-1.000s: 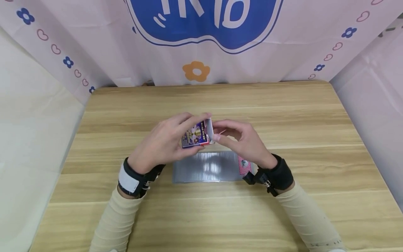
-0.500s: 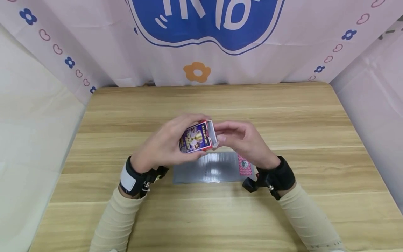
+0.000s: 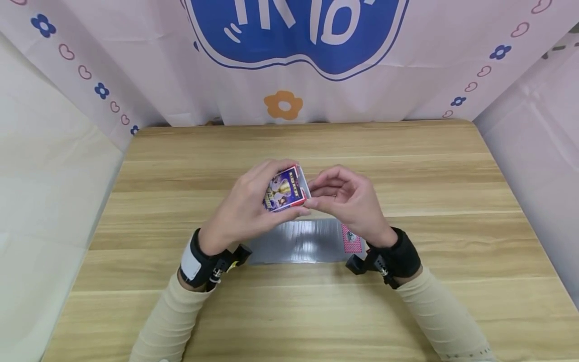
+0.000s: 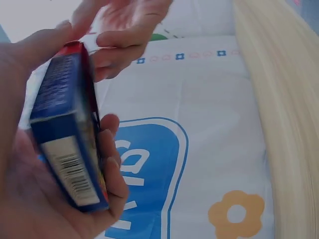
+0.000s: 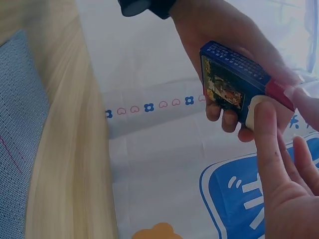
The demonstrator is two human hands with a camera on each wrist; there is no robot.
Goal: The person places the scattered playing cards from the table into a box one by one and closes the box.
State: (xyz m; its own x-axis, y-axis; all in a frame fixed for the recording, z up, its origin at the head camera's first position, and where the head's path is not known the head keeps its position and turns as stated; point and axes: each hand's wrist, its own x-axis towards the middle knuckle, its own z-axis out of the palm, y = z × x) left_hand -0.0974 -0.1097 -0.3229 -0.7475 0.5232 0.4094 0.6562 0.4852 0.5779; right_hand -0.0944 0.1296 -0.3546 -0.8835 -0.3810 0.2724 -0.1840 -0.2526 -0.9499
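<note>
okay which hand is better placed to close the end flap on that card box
Probably the right hand: its fingertips already touch the open end of the card box, while the left hand is wrapped around the box body, holding it above the table.

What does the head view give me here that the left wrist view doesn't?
Only the head view shows the wooden table, the grey mat lying on it below the hands, the red-patterned card at the mat's right end, and both wrist straps.

Only the left wrist view shows the barcode on the box's narrow side.

Both show the left hand gripping the card box, the right hand with its fingertips at the box's end, and the blue-and-white backdrop.
</note>
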